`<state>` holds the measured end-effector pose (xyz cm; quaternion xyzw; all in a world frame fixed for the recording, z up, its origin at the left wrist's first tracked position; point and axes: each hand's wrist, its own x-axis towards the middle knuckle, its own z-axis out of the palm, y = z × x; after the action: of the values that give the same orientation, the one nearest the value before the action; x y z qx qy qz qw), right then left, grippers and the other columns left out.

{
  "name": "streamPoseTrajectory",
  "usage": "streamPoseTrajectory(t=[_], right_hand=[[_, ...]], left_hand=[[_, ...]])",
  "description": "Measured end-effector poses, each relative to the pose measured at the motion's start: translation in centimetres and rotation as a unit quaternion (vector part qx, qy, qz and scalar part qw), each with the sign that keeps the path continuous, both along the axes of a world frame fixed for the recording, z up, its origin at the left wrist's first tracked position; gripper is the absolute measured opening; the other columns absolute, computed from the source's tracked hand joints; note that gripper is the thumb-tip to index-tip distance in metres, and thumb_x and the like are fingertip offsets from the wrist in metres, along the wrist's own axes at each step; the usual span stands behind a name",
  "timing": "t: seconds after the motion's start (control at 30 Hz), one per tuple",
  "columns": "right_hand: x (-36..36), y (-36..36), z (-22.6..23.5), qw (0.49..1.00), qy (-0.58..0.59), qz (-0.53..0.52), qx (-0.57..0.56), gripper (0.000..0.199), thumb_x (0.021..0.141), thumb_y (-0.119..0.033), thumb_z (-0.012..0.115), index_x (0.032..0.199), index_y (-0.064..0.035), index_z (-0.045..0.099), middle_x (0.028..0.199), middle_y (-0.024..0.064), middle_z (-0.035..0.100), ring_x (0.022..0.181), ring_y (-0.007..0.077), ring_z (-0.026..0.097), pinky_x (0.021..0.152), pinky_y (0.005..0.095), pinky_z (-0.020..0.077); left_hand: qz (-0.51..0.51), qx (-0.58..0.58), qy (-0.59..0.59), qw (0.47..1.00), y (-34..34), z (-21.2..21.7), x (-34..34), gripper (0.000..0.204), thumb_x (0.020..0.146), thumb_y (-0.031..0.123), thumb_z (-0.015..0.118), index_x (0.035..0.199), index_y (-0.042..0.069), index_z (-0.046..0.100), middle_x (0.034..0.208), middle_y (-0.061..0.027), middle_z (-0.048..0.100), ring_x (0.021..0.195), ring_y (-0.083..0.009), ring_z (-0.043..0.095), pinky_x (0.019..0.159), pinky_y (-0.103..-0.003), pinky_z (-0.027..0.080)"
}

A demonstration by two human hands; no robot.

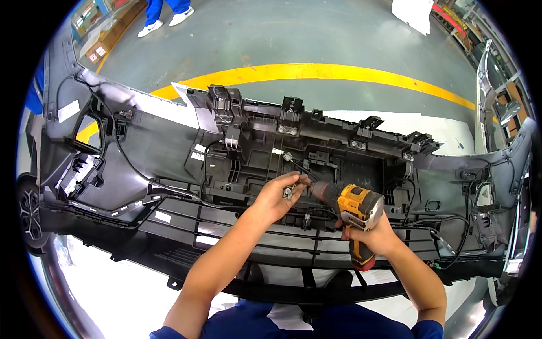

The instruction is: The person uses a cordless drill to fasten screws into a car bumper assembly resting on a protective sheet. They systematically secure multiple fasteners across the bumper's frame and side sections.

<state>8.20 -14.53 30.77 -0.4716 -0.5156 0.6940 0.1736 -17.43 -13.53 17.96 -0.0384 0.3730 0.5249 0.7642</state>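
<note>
Right fingers (354, 233) wrap yellow drill (353, 199); left fingers (289, 178) hold small metal piece (288, 193) near its nose; cable (172, 188) crosses black bumper (161, 138); floor line (293, 72) beyond.

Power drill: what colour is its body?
The drill body is yellow and black, best in the head view.

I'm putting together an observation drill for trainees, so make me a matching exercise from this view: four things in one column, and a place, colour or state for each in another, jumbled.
Column one
1. Power drill
2. Left hand
3. Painted stripe
4. Pair of shoes

Column two
A. White, near the top edge of the view
B. Close to the front end of the tool
C. Yellow and black, held in the right hand
D. Yellow, curving beyond the black bumper

Right pairs: 1-C, 2-B, 3-D, 4-A
</note>
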Motion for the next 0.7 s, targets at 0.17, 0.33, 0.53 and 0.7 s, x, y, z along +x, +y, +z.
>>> streamPoseTrajectory(t=[0.17,0.33,0.53,0.7], right_hand=[[-0.1,-0.2,-0.3,1.0,0.003,-0.001,0.006,0.047,0.077,0.011,0.065,0.122,0.001,0.056,0.1,0.0135,0.069,0.083,0.0178,0.068,0.074,0.0337,0.0585],[-0.4,-0.2,-0.3,1.0,-0.001,0.004,0.006,0.049,0.076,0.011,0.065,0.123,0.0002,0.054,0.099,0.0141,0.069,0.079,0.018,0.068,0.072,0.0335,0.0578],[-0.1,-0.2,-0.9,1.0,0.001,0.009,0.016,0.048,0.077,0.01,0.069,0.123,0.001,0.058,0.105,0.011,0.069,0.093,0.0169,0.068,0.079,0.0324,0.0586],[0.5,-0.2,-2.3,0.991,-0.033,0.053,0.12,0.045,0.076,0.003,0.075,0.12,0.0008,0.062,0.108,0.0094,0.071,0.093,0.017,0.069,0.085,0.0328,0.0564]], left_hand=[[0.033,-0.043,-0.038,0.998,0.0,-1.3,0.2,0.019,0.094,0.004,0.066,0.112,-0.003,0.063,0.113,-0.0137,0.068,0.107,-0.0219,0.067,0.082,-0.024,0.059],[0.055,-0.069,-0.031,0.996,0.0,-0.5,0.3,0.016,0.094,0.007,0.068,0.108,-0.002,0.065,0.112,-0.0114,0.068,0.104,-0.0189,0.067,0.079,-0.023,0.059],[0.059,-0.044,-0.047,0.996,0.1,-0.8,0.6,0.018,0.095,0.007,0.068,0.11,-0.002,0.065,0.112,-0.0109,0.068,0.104,-0.0172,0.067,0.081,-0.021,0.059],[0.05,-0.048,-0.091,0.993,0.1,-0.5,0.8,0.018,0.097,0.009,0.067,0.11,-0.004,0.063,0.11,-0.0118,0.068,0.102,-0.0165,0.068,0.084,-0.02,0.06]])
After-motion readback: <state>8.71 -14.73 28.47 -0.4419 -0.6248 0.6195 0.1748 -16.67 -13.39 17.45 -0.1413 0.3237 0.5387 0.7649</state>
